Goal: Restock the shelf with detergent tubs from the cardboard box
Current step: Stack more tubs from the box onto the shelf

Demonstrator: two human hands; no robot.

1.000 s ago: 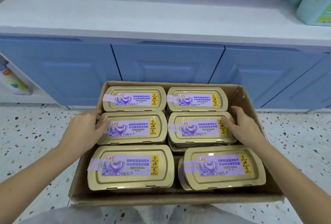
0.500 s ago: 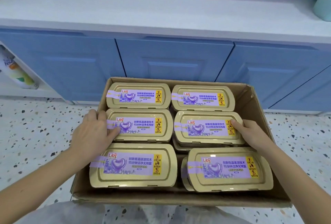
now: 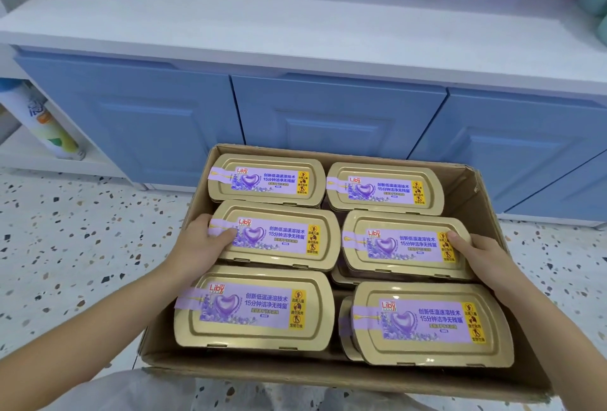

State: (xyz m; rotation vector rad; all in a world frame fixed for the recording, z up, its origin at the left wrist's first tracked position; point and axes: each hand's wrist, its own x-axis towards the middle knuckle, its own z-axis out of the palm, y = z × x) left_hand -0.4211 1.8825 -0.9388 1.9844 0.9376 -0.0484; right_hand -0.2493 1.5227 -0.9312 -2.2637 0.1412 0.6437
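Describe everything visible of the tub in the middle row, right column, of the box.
The middle right tub lies lid-up in the cardboard box, apparently atop another tub. Its beige-gold lid, seemingly plastic, has rounded corners and a raised rim. A purple label shows a heart, the Liby logo and a yellow warning strip. The right hand grips its right end, thumb on the label.

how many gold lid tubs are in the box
6 on top, in two columns: far-left tub, far-right tub, middle-left tub held by the left hand, middle-right tub held by the right hand, near-left tub, near-right tub. Edges beneath the right column suggest more hidden below.
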